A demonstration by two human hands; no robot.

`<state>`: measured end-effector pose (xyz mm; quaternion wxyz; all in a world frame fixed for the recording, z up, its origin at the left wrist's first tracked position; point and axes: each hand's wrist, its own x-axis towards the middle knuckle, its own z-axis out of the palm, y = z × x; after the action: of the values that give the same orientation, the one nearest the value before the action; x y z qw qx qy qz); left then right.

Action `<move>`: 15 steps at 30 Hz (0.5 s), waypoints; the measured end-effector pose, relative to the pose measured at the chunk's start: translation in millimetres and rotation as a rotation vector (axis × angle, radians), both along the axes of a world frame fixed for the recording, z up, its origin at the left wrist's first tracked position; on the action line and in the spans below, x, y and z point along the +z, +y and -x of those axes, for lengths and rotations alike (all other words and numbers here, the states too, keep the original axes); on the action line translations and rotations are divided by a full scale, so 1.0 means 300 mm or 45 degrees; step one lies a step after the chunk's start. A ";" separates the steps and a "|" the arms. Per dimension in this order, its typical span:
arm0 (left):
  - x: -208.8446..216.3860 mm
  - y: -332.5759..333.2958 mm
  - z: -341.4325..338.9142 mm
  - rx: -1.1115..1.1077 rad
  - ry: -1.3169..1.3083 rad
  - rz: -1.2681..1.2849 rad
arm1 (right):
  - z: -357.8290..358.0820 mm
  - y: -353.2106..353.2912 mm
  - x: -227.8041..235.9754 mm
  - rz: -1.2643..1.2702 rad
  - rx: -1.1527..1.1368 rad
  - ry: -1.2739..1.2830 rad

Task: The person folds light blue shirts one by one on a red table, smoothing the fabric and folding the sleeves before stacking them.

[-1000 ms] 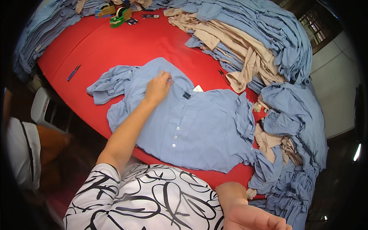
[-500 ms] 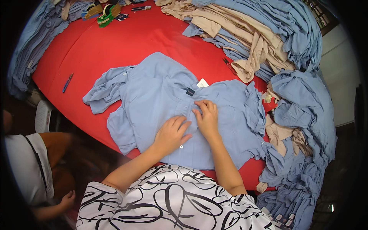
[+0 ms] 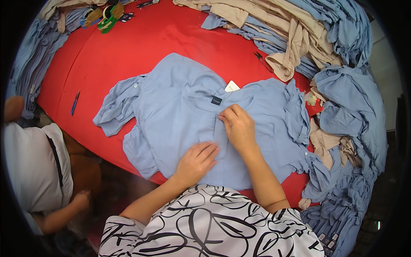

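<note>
A light blue shirt (image 3: 167, 111) lies spread front side up, its sleeves out to both sides. My left hand (image 3: 198, 163) rests flat on the lower front, fingers stretched and close together. Just below the neckline, my right hand (image 3: 239, 128) pinches the edge of the front opening between thumb and fingers. Inside the neck sits a dark label (image 3: 216, 100), and a white tag (image 3: 232, 86) sticks out beside the collar.
Beneath is a red table cover (image 3: 141, 38). Thread snips (image 3: 263, 62) lie by a pile of blue and beige garments (image 3: 295, 25). A blue pen-like tool (image 3: 75, 103) and a green tape dispenser (image 3: 110, 18) lie leftward. At left sits another person (image 3: 36, 158).
My right hand has closed from spread fingers into a pinch on the opening's edge. The left hand has slid slightly down the shirt, its fingers now together. The head view has shifted a little.
</note>
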<state>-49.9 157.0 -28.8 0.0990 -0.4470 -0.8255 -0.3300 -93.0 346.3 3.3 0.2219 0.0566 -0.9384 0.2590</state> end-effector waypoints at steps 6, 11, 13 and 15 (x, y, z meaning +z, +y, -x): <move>-0.017 -0.002 0.003 -0.006 -0.036 0.067 | 0.052 0.004 -0.086 -0.045 -0.159 -0.080; -0.012 -0.003 0.006 0.005 -0.089 0.048 | 0.049 0.019 -0.098 0.106 -0.145 -0.139; -0.011 -0.002 0.000 0.009 -0.103 0.014 | 0.037 0.035 -0.092 0.257 -0.077 -0.073; -0.007 -0.002 0.004 0.001 -0.088 0.003 | 0.018 0.050 -0.073 0.336 -0.045 -0.036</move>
<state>-51.3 156.5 -30.9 0.0702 -0.4353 -0.8289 -0.3442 -98.4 361.3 -18.6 0.2188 0.0068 -0.9000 0.3768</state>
